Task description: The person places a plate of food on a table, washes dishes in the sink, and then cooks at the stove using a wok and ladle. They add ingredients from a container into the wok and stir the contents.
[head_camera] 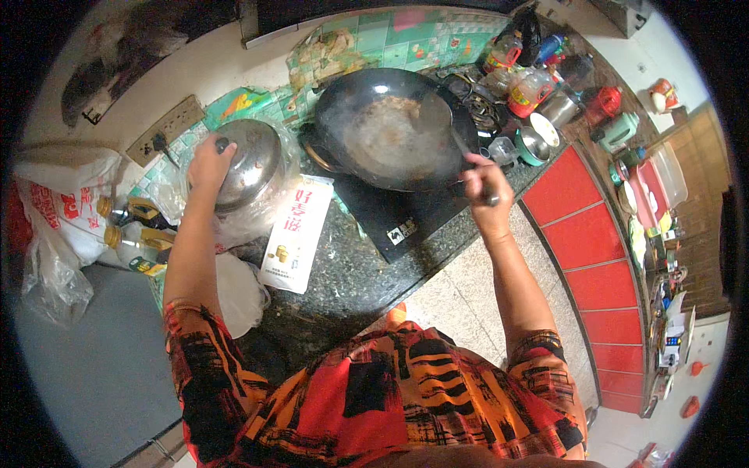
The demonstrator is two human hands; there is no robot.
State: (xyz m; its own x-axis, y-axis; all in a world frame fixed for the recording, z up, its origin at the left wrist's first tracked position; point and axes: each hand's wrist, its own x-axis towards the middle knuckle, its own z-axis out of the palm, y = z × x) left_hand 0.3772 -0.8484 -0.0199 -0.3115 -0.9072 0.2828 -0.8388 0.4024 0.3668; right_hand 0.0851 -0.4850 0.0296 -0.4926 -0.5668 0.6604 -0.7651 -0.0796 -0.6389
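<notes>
My left hand (209, 164) grips the black knob of a domed metal lid (251, 167). Clear plastic film shows around and under the lid, so what lies beneath is hidden. In my right hand (490, 190) is the handle of a metal wok turner (436, 114), its blade inside a large black wok (380, 82). Steam rises from pale, cloudy liquid (383, 137) in the wok, which sits on a black cooktop (389, 222). Between lid and cooktop a white printed packet (298, 234) lies on the dark stone counter (345, 275).
Oil bottles (137, 243) and a white plastic bag (76, 199) stand at the left. Sauce bottles (526, 90), a metal bowl (532, 143) and a clear plastic cup (502, 151) crowd the counter right of the wok. A power socket strip (164, 131) is on the wall.
</notes>
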